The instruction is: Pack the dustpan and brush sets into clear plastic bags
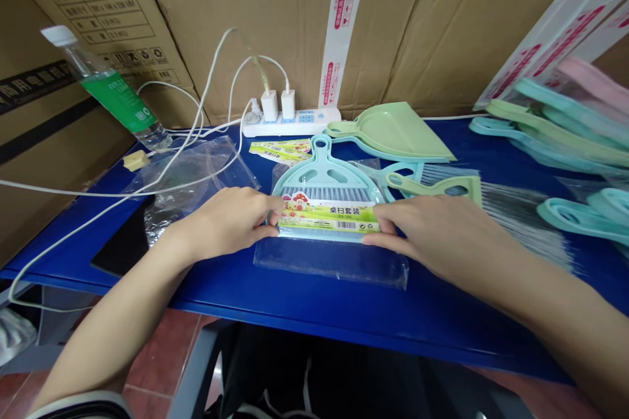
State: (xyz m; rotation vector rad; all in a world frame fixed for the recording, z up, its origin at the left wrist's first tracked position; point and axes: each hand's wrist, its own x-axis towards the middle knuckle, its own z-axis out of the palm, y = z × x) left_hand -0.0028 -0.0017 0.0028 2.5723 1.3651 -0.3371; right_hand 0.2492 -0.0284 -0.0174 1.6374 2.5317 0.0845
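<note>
A light blue dustpan and brush set (322, 173) lies in a clear plastic bag on the blue table, its handle loop pointing away from me. Across its lower part runs a green and yellow printed label (334, 215). My left hand (230, 217) pinches the left end of the label and bag edge. At the right end, my right hand (417, 229) is closed with thumb and fingers on the same label and bag. The open end of the bag (334, 263) lies flat toward me.
Behind stand a power strip (295, 121) with white cables and a green dustpan (398, 131). More labels (280, 150) lie beside it. Brushes (521, 216) and bagged sets (560, 124) are at right. A bottle (115, 95) and plastic bags (196, 170) are at left.
</note>
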